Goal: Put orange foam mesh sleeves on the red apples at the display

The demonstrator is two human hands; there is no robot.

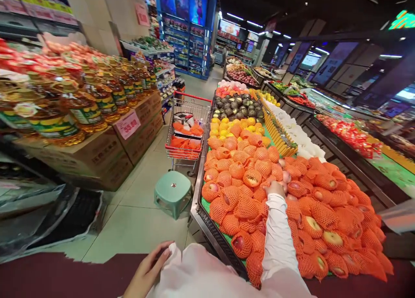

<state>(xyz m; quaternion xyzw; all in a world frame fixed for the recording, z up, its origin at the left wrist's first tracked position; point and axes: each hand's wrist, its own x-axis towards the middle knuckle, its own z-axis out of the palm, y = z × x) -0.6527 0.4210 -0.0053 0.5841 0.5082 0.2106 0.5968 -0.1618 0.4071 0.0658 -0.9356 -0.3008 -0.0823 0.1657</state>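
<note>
My right hand (275,188), at the end of a white sleeve, reaches into a pile of apples wrapped in orange foam nets (253,177) on a sloped display bin (207,222). Its fingers rest on a bare apple in the middle of the pile; whether they grip it is hidden. My left hand (147,270) is low at the bottom edge and holds the rim of a thin white plastic bag (191,272) near my body.
A green plastic stool (173,192) stands on the tiled aisle beside the bin. Behind it is a red shopping cart (186,133) with orange nets inside. Cartons topped with oil bottles (97,146) line the left. More fruit bins stretch ahead and right.
</note>
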